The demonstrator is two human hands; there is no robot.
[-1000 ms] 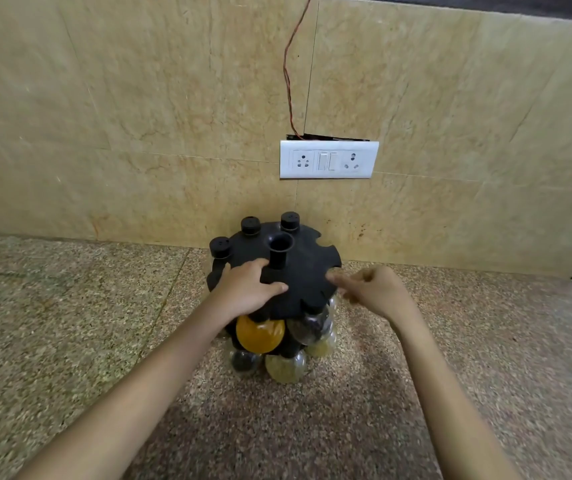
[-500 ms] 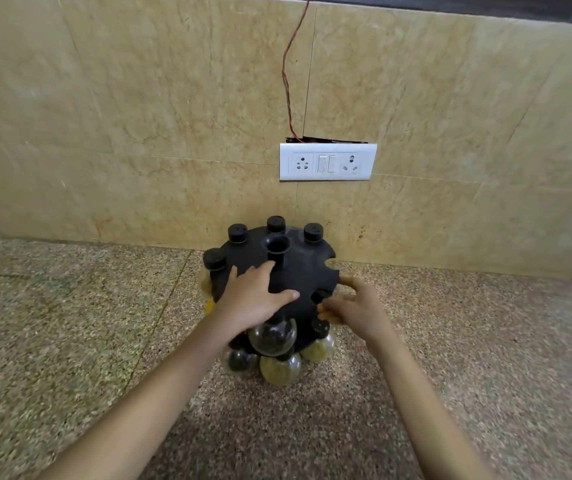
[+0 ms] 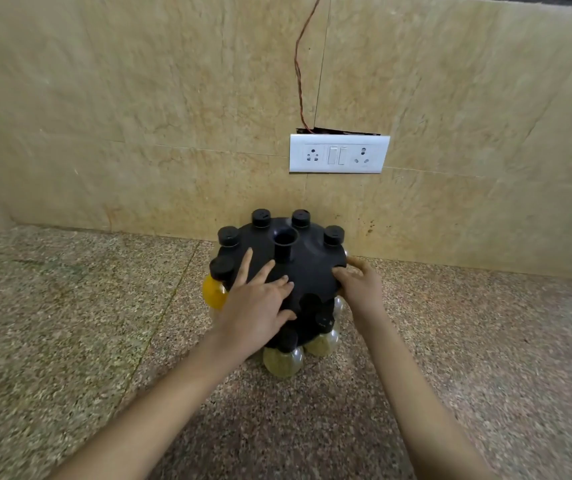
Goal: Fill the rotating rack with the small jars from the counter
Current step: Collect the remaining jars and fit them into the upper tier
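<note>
Left hand (image 3: 255,308) flat, palm down, fingers spread wide across the top disc of the black rack (image 3: 307,268), gripping nothing, merely pressing. Right hand (image 3: 360,289) curled at the disc's right rim, fingertips hooked on the edge. Central tube upright just beyond the left fingertips, rack's axis vertical, standing on the speckled counter (image 3: 69,323) close to the wall. Black-capped jars (image 3: 261,217) ringed beyond the fingers; yellow jar (image 3: 213,292) beside the left hand, olive-filled jars (image 3: 282,362) beneath the palm.

Left hand (image 3: 255,306) flat on the black rack (image 3: 307,271); right hand (image 3: 360,287) grasps its rim
</note>
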